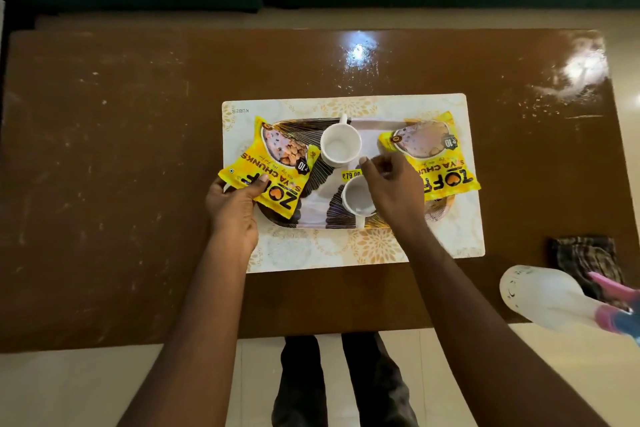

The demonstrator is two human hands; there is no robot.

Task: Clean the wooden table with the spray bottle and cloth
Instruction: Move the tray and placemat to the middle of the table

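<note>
Mat (346,253) mid-table (104,149); tray (313,213) on mat, bearing far cup (340,144), near cup (358,199), two yellow packets. Left hand (230,208) grips tray's left end, thumb pressing left packet (273,166); right hand (391,187) over tray, fingers curled beside right packet (436,156); grasp cannot be told. Cloth (585,258) on table right of mat; spray bottle (543,295) right of mat too, at table's near edge, its trigger overlapping cloth.
</note>
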